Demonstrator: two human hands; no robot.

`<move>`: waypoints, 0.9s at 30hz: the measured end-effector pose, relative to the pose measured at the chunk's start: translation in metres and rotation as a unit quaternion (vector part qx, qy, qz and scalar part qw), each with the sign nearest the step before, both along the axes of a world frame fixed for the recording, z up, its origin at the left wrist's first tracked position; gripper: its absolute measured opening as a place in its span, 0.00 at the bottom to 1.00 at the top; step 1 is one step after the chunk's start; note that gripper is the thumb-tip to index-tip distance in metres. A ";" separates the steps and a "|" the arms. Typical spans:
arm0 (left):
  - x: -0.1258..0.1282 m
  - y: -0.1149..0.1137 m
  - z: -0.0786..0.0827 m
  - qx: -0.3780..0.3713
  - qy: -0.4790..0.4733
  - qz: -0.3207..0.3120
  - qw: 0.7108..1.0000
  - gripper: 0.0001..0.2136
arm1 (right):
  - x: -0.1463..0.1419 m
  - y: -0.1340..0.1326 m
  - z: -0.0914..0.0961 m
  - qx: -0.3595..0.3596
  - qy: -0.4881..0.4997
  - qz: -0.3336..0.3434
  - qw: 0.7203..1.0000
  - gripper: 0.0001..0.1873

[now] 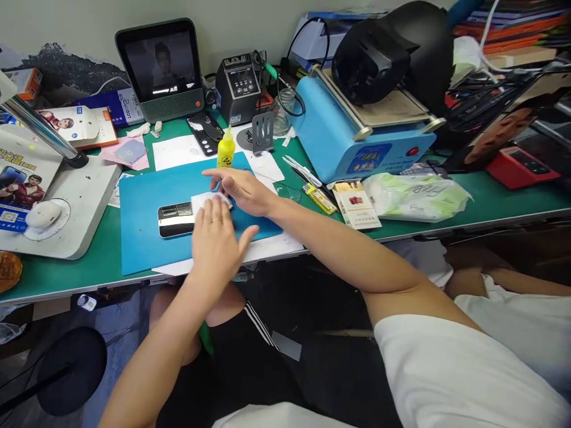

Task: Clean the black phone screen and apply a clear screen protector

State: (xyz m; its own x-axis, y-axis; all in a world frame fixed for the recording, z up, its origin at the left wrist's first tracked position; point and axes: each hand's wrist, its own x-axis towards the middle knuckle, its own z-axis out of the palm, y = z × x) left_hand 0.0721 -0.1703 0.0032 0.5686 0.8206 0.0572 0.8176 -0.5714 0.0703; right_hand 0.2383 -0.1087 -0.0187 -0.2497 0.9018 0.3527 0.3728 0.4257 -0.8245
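Note:
A phone [175, 219] lies flat on a blue work mat [143, 232], its glossy face up, with a white cloth [203, 199] over its right part. My left hand [217, 244] lies flat on the cloth and phone, fingers stretched out, a ring on one finger. My right hand [238, 189] reaches across from the right and rests on the phone's far end, fingers extended and pressed on the cloth. A yellow squeeze bottle [226, 148] stands just behind the hands.
The green desk [491, 202] holds a microscope base [66, 202] at left, a small screen [160, 68], a soldering station [241, 86], a blue machine [357, 139], tweezers [303, 171], a cigarette pack [355, 204] and a tissue pack [414, 193].

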 end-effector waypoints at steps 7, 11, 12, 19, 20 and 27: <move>-0.032 0.007 0.009 -0.017 0.000 -0.014 1.000 0.35 | 0.000 -0.002 -0.004 -0.012 0.002 -0.015 1.000 0.52; -0.038 0.013 0.013 0.001 0.003 0.039 0.999 0.35 | -0.001 -0.001 -0.005 -0.018 0.005 -0.012 1.000 0.52; -0.030 0.011 0.013 -0.003 0.008 0.053 0.999 0.36 | -0.001 -0.001 -0.006 -0.018 0.009 -0.010 1.000 0.53; 0.007 -0.002 0.001 -0.042 -0.010 0.028 0.999 0.43 | -0.001 -0.008 -0.012 -0.027 0.021 -0.055 0.998 0.53; -0.001 -0.002 0.001 -0.043 -0.008 0.033 0.999 0.42 | -0.001 -0.009 -0.011 -0.030 0.022 -0.055 0.998 0.53; -0.019 0.001 0.004 -0.037 -0.004 0.061 0.997 0.41 | -0.004 -0.012 -0.004 -0.011 0.040 -0.063 0.997 0.49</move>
State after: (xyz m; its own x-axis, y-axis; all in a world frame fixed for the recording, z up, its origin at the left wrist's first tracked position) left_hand 0.0534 -0.1695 0.0077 0.4634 0.8862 -0.0015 0.8803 -0.4601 0.1158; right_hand 0.2347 -0.1206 -0.0226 -0.1061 0.9323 0.3457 0.3554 0.3603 -0.8625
